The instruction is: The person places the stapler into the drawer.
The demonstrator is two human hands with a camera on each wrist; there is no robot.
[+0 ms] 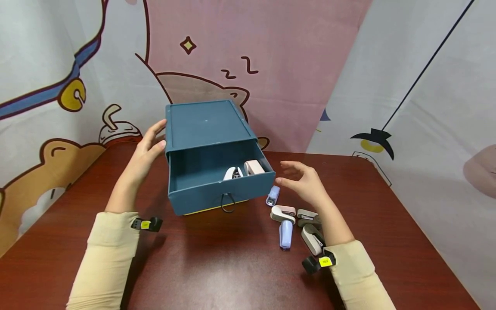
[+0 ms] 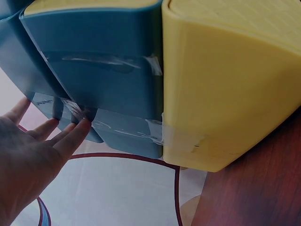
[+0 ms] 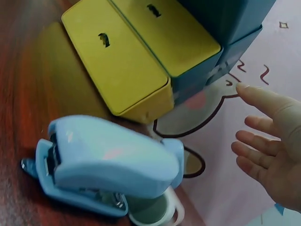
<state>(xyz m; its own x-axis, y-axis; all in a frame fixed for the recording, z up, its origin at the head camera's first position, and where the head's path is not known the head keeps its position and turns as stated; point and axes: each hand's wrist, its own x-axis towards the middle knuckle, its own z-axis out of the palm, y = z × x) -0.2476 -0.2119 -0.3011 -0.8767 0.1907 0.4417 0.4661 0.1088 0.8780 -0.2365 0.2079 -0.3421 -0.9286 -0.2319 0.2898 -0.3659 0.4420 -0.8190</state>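
Note:
A stacked drawer cabinet (image 1: 209, 122) stands at the back of the table, its blue top drawer (image 1: 221, 196) pulled out. Inside that drawer lie a white stapler (image 1: 233, 173) and a pink stapler (image 1: 254, 167). My left hand (image 1: 145, 150) rests its spread fingertips against the cabinet's left side, over clear tape in the left wrist view. Just right of the drawer's front corner, my right hand (image 1: 304, 183) hovers with relaxed fingers and holds nothing. Below it on the table are a light blue stapler (image 1: 273, 196), another blue stapler (image 1: 286, 234) and a white one (image 1: 283, 214).
Grey staplers (image 1: 308, 217) and a grey-white one (image 1: 312, 239) lie beside the right forearm. Yellow drawers (image 3: 117, 61) sit under the blue top one. A printed cloth (image 1: 286, 77) hangs behind the wooden table (image 1: 217, 271).

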